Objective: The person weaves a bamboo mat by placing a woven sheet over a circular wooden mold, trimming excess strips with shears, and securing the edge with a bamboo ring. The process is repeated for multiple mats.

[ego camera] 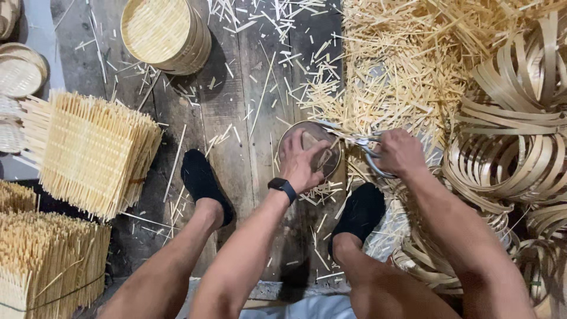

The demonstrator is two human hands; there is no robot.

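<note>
I see my left hand (301,160) pressing a round woven disc (311,147) on the plank floor (236,118). Just right of the disc, my right hand (400,152) grips scissors (369,150); bamboo hoops (514,147) lie farther right.

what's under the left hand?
The left hand presses on a round woven bamboo disc, with the dark plank floor beneath. The disc's middle is hidden by the hand.

I see pale straw-yellow woven bamboo mats (88,150) in a fine grid weave, tan curved bamboo strip hoops (514,147), black cloth shoes (204,183), a black wristband (282,188) and dark grey plank floor (236,106).
</note>
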